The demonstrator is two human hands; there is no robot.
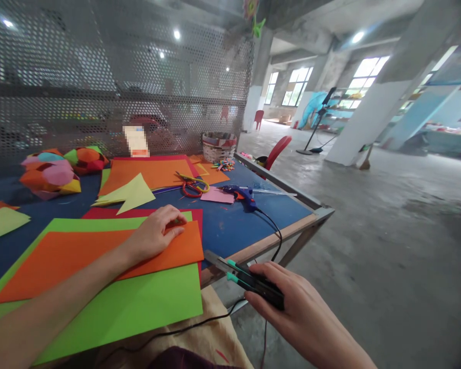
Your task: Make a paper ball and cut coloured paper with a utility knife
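Note:
My right hand [282,294] is wrapped round a utility knife [253,279] with a black and green handle. Its blade is out and points left, close to the right corner of an orange sheet of paper [80,251]. On that sheet rests my left hand [159,230], fingers curled and thumb near the paper's far edge, holding it down. The orange sheet looks folded and lies over a larger bright green sheet [169,297]. A red sheet [198,218] shows from beneath the green one.
Beyond the hands lie yellow paper [138,192], scissors [192,187], pink paper [217,195] and a blue glue gun [246,196], its black cord hanging over the table edge. A woven basket [218,147] and paper balls [49,177] stand by a perforated metal screen [119,77].

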